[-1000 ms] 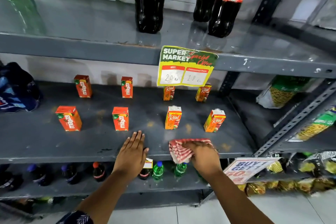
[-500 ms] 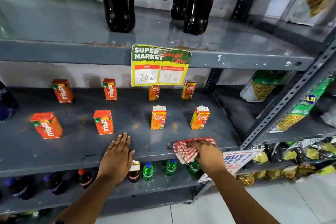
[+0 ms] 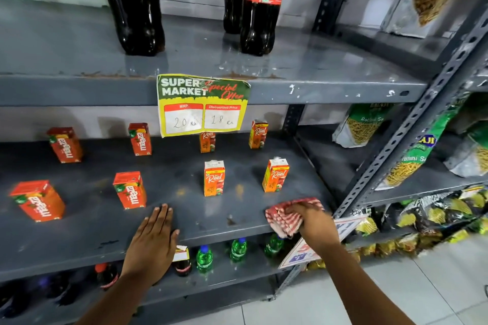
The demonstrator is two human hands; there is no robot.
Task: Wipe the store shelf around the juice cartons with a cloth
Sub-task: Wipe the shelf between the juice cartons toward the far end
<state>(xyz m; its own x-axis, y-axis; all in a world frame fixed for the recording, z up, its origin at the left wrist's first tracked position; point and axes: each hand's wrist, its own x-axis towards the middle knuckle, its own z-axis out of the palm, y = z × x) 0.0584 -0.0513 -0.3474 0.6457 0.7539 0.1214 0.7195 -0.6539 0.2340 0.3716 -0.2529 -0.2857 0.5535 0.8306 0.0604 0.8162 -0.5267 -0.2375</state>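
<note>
Several orange juice cartons stand in two rows on the grey middle shelf (image 3: 87, 229): Maaza cartons (image 3: 130, 190) on the left, Real cartons (image 3: 214, 178) on the right. My right hand (image 3: 314, 221) presses a red-and-white checked cloth (image 3: 284, 216) onto the shelf's front right corner, just in front of the rightmost Real carton (image 3: 275, 176). My left hand (image 3: 154, 240) lies flat, fingers together, on the shelf's front edge, below the front Maaza carton.
A yellow and green price sign (image 3: 203, 104) hangs from the upper shelf, where cola bottles (image 3: 133, 2) stand. Small bottles (image 3: 239, 249) line the lower shelf. Snack packets (image 3: 364, 124) fill the rack to the right, past a perforated upright (image 3: 412, 124).
The cloth and my right hand have slid right along the shelf's front edge towards its corner. The view has shifted right. My left hand stays flat on the shelf.
</note>
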